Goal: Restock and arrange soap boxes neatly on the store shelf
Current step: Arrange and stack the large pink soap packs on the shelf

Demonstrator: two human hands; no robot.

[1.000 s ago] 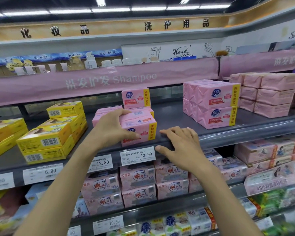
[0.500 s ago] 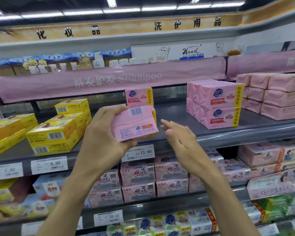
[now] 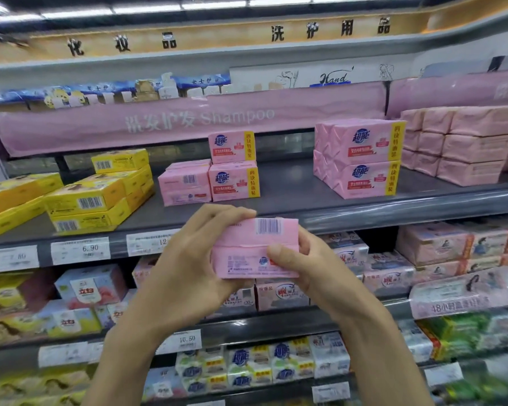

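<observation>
Holding soap box (image 3: pixel 241 240) before shelf edge (image 3: pixel 408 213)

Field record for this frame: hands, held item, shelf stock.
left hand: grips left end of pink soap pack
right hand: grips right end, thumb on facing side
pack state: barcode toward camera, held off the shelf, before its front edge
shelf stock: yellow boxes left; pink packs middle, two stacked; larger pink stack right
</observation>
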